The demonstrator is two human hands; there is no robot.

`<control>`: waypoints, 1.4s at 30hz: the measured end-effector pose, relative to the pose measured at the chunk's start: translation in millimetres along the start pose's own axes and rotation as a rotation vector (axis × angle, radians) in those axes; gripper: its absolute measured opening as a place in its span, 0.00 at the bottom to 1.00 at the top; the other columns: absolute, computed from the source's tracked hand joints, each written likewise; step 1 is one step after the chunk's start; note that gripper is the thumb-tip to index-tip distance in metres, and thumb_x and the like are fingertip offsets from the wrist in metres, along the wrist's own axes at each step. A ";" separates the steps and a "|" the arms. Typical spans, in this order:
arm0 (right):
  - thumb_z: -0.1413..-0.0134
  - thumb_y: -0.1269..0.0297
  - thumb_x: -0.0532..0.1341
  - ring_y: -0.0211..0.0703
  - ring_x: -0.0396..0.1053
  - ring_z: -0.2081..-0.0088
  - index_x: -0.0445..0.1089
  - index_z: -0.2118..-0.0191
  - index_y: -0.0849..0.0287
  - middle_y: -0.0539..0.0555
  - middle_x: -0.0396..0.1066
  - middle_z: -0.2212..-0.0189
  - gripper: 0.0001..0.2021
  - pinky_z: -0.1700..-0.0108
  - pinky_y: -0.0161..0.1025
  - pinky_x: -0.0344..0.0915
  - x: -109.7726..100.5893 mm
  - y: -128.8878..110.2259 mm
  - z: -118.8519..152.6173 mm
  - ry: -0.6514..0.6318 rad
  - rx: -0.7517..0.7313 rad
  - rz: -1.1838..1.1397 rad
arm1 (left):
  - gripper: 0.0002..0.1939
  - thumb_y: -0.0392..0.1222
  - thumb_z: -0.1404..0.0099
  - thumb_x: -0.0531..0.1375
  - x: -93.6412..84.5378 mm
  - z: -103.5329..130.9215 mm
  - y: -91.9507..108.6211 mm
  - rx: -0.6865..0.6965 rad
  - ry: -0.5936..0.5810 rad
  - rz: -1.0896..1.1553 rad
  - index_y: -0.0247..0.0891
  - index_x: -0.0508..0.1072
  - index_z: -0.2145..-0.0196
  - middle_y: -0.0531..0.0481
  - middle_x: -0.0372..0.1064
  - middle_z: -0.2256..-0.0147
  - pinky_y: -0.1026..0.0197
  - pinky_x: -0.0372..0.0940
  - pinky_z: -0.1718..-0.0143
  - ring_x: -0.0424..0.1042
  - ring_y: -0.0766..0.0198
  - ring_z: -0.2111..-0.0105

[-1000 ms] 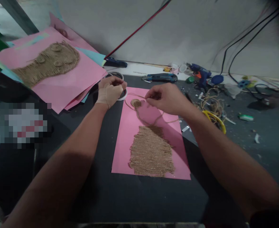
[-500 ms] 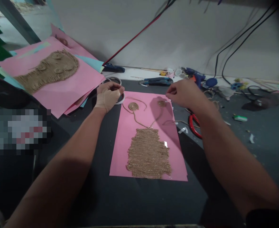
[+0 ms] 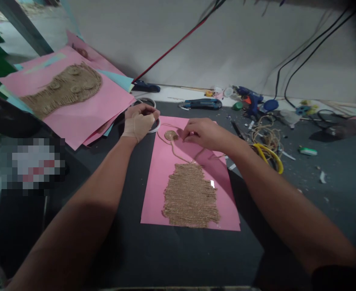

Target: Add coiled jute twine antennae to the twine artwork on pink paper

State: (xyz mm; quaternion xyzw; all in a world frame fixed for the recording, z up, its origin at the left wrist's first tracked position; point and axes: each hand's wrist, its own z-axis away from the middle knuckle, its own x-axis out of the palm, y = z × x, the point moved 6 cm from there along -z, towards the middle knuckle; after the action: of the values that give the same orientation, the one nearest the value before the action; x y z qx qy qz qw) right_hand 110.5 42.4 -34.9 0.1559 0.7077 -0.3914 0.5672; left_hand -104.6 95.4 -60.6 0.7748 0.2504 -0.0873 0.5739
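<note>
A pink sheet [image 3: 153, 194] lies in front of me with a block of glued jute rows [image 3: 191, 196] on its lower half. Above the block, two strands run upward, the left one reaching a coiled jute disc [image 3: 171, 136]. My left hand [image 3: 140, 121], taped around the palm, is closed at the sheet's upper left corner; whatever its fingers hold is hidden. Over the upper right of the sheet, my right hand [image 3: 200, 133] has its fingertips pinched at the end of a loose jute twine [image 3: 177, 127] that curves around the disc. The right-hand disc is hidden beneath it.
A white tape roll [image 3: 154, 126] sits behind my left hand. Pink sheets with jute work [image 3: 87, 113] are stacked at left. A utility knife [image 3: 200, 104], a blue glue gun [image 3: 252, 101], tangled twine [image 3: 264, 131] and yellow handles [image 3: 279, 163] lie toward the back and right.
My right hand has moved left and slightly down, from the sheet's upper right corner to the loose twine end. My left hand stays in place. Tangled twine and yellow handles are now uncovered.
</note>
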 end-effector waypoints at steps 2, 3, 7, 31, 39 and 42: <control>0.37 0.72 0.60 0.46 0.70 0.57 0.79 0.59 0.58 0.57 0.75 0.58 0.09 0.55 0.41 0.61 3.6 -2.6 -1.2 -0.016 -0.007 0.004 | 0.07 0.44 0.46 0.67 0.4 -0.6 -2.1 -0.006 0.002 0.012 0.39 0.78 0.72 0.51 0.73 0.74 0.58 0.67 0.64 0.69 0.62 0.71; 0.36 0.71 0.60 0.47 0.70 0.56 0.78 0.59 0.58 0.57 0.74 0.58 0.09 0.55 0.41 0.61 5.7 -3.3 -1.8 -0.024 -0.001 0.009 | 0.06 0.44 0.46 0.67 0.5 -0.8 -2.6 -0.002 0.004 0.018 0.39 0.78 0.72 0.51 0.73 0.74 0.58 0.67 0.64 0.69 0.62 0.71; 0.34 0.67 0.59 0.49 0.69 0.54 0.75 0.59 0.58 0.58 0.73 0.56 0.07 0.56 0.42 0.61 16.2 -5.6 -4.1 -0.051 0.032 0.017 | 0.06 0.44 0.45 0.67 1.2 -1.3 -2.7 0.014 -0.007 0.017 0.40 0.78 0.73 0.51 0.73 0.74 0.58 0.67 0.64 0.70 0.62 0.71; 0.32 0.65 0.56 0.50 0.69 0.56 0.75 0.57 0.58 0.59 0.73 0.56 0.09 0.58 0.42 0.60 19.8 -28.2 -3.6 0.003 0.031 0.048 | 0.06 0.44 0.44 0.67 1.6 0.2 -2.3 -0.007 -0.019 0.021 0.39 0.78 0.71 0.50 0.74 0.72 0.58 0.68 0.63 0.71 0.60 0.68; 0.36 0.68 0.60 0.48 0.70 0.57 0.74 0.60 0.57 0.57 0.76 0.58 0.05 0.56 0.42 0.62 15.0 -26.0 -4.5 0.100 0.053 -0.113 | 0.06 0.44 0.44 0.67 1.1 -0.8 -3.5 0.018 -0.006 0.009 0.40 0.78 0.72 0.51 0.74 0.73 0.57 0.68 0.63 0.71 0.60 0.69; 0.38 0.66 0.63 0.45 0.70 0.62 0.73 0.63 0.56 0.55 0.77 0.61 0.03 0.60 0.42 0.63 17.3 -21.6 -4.2 0.150 0.184 -0.209 | 0.06 0.44 0.44 0.67 0.8 0.5 -2.1 0.002 -0.012 -0.005 0.39 0.79 0.71 0.51 0.73 0.73 0.56 0.67 0.63 0.71 0.60 0.69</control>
State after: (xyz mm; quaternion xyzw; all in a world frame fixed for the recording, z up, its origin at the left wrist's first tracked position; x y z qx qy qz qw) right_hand 87.9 27.7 -42.6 0.1614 0.7216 -0.4989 0.4521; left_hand -104.9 95.6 -62.9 0.7742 0.2488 -0.0936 0.5744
